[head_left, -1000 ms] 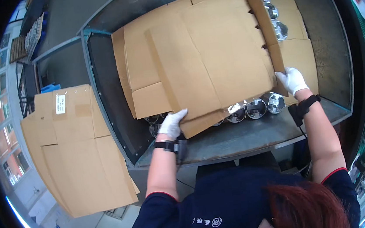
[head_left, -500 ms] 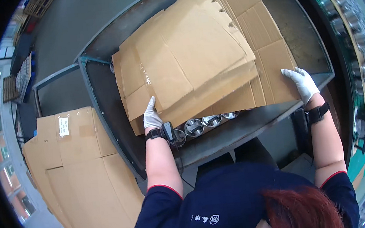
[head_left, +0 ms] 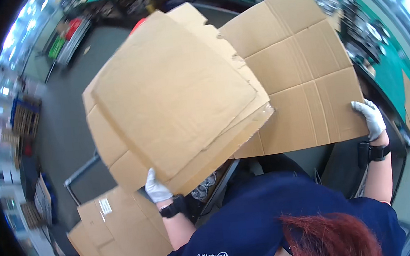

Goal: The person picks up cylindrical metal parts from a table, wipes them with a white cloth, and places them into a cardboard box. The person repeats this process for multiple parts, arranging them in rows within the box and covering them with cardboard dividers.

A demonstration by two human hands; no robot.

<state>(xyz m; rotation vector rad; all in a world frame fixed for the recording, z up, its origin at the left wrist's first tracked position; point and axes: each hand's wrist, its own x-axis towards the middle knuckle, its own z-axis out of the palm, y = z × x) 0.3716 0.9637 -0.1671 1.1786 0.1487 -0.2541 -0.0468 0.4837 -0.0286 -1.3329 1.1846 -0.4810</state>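
The cardboard sheets (head_left: 177, 96) fill the middle and upper part of the frame, a stack of flattened pieces held up between both gloved hands; the left hand (head_left: 157, 188), lower centre-left, has its fingers closed on the stack's bottom corner, thumb side on top of the card; the right hand (head_left: 372, 118), at the right edge, grips the lower right corner of the creased sheet, fingers curled over its edge. The top sheets overlap the creased one and hide most of what lies below; only a few shiny metal parts (head_left: 205, 189) show in the gap just under the stack, beside the left wrist. More flat cardboard (head_left: 111, 231) lies at lower left; a dark metal frame (head_left: 78, 174) shows between it and the stack; the floor at upper left is blurred.
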